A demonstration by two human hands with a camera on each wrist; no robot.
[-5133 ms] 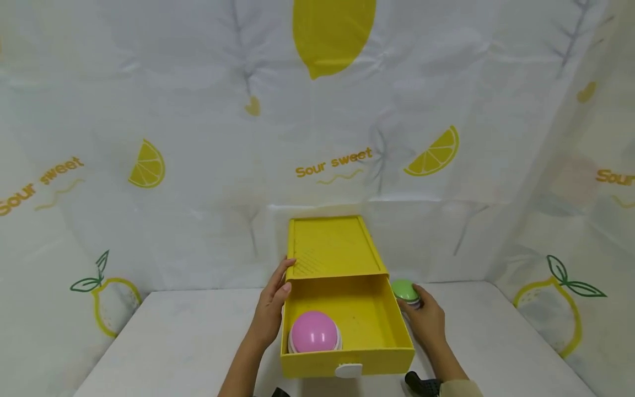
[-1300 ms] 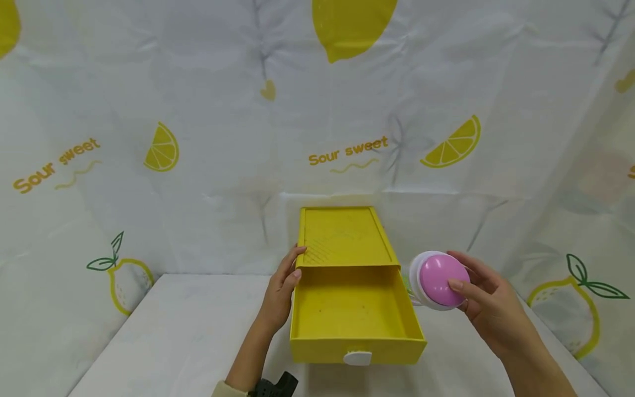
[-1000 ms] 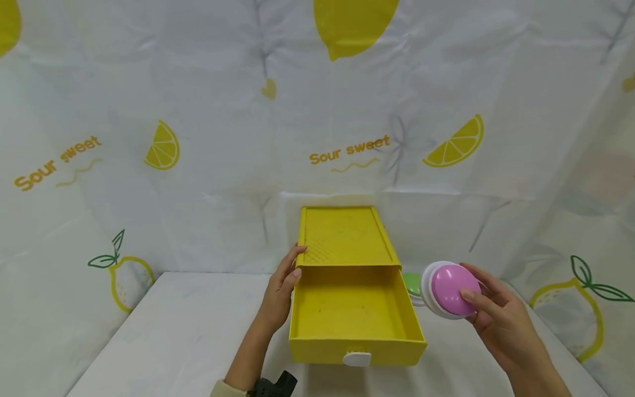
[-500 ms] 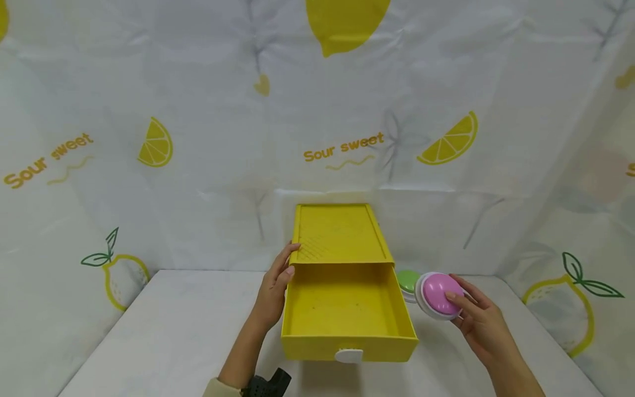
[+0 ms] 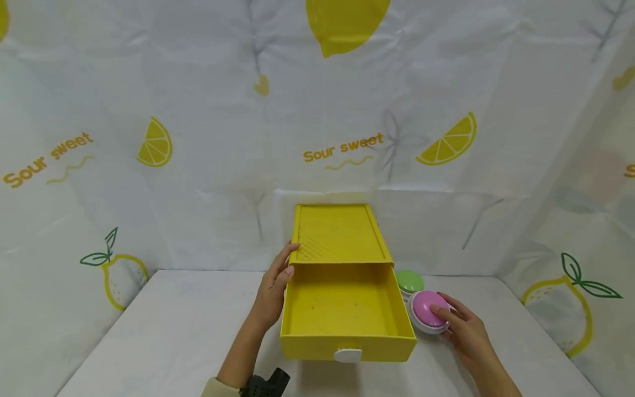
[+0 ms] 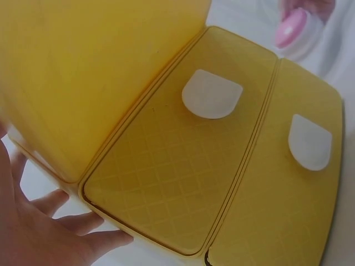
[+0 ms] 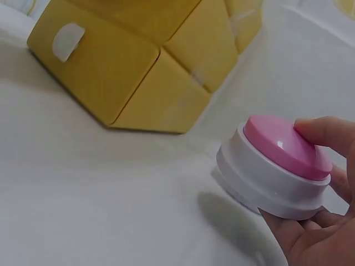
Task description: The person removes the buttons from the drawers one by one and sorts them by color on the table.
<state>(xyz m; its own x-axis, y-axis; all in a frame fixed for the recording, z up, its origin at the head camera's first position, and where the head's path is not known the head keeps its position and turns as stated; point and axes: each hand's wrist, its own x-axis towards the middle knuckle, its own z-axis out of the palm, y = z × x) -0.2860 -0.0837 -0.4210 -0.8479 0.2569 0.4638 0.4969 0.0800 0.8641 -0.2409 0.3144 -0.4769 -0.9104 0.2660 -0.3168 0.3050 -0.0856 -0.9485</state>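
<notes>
In the head view a yellow drawer cabinet [image 5: 342, 234] stands in the middle with its top drawer [image 5: 302, 348] pulled far out. My left hand [image 5: 270, 298] rests against the cabinet's left side, its fingers spread along the edge in the left wrist view. With my right hand [image 5: 466, 333] I hold a pink push button [image 5: 429, 307] with a white round base, thumb on the dome and fingers under the base. A shadow shows below the tilted base [image 7: 260, 185] in the right wrist view. Just behind it, beside the cabinet, sits a green push button [image 5: 409, 280].
Two lower drawers with white tabs [image 6: 212, 94] are closed below the pulled-out one. The white tabletop [image 5: 198, 331] extends to both sides. A white lemon-print sheet [image 5: 223, 154] hangs close behind the cabinet. A dark wrist device [image 5: 265, 384] sits on my left wrist.
Earlier the pink button lay in the drawer and my right hand was at the green one. Since then the pink button has come out, and lately it has moved down and left toward the table.
</notes>
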